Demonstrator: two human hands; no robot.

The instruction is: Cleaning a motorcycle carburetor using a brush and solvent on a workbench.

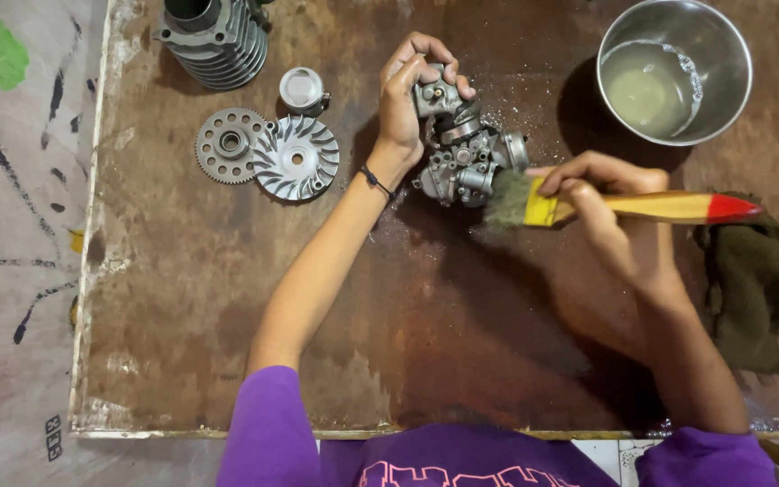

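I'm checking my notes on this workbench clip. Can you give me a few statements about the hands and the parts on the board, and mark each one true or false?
1. The left hand grips the top of the carburetor. True.
2. The right hand holds a screwdriver. False: it holds a paintbrush with a yellow and red handle, bristles against the carburetor.
3. The steel bowl at the far right holds a pale liquid. True.
4. The toothed gear and the finned pulley disc lie right of the carburetor. False: they lie to its left.
5. A dark green rag lies at the board's right edge. True.
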